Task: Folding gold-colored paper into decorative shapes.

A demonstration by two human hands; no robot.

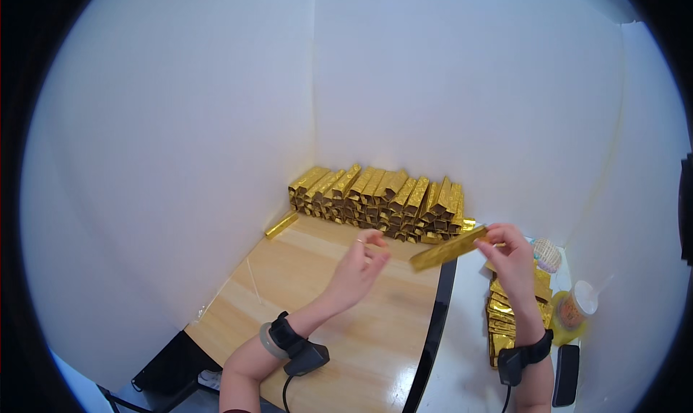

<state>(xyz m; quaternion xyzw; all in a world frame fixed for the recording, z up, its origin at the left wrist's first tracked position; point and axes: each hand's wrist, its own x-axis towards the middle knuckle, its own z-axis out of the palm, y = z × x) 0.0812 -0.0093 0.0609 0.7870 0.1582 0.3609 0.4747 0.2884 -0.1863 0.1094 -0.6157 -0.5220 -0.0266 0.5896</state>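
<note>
My right hand [511, 258] pinches one end of a flat gold foil-paper sleeve [449, 249], which slants down to the left above the table's dark edge. To its left, over the wooden table top, my left hand [364, 261] is raised with curved fingers apart and nothing visible in them. Behind both hands, a stack of gold rectangular paper tubes [382, 200] lies along the back wall, several open ends facing me. Under my right wrist, flat gold sleeves [502, 313] are piled on a white surface.
One single gold tube [281, 225] lies by the left wall, near a thin pale stick [254, 282]. Right of the pile stand a lidded cup [577, 305] with a straw and a woven ball-like object [547, 256]. A black oblong device [567, 375] lies at the lower right.
</note>
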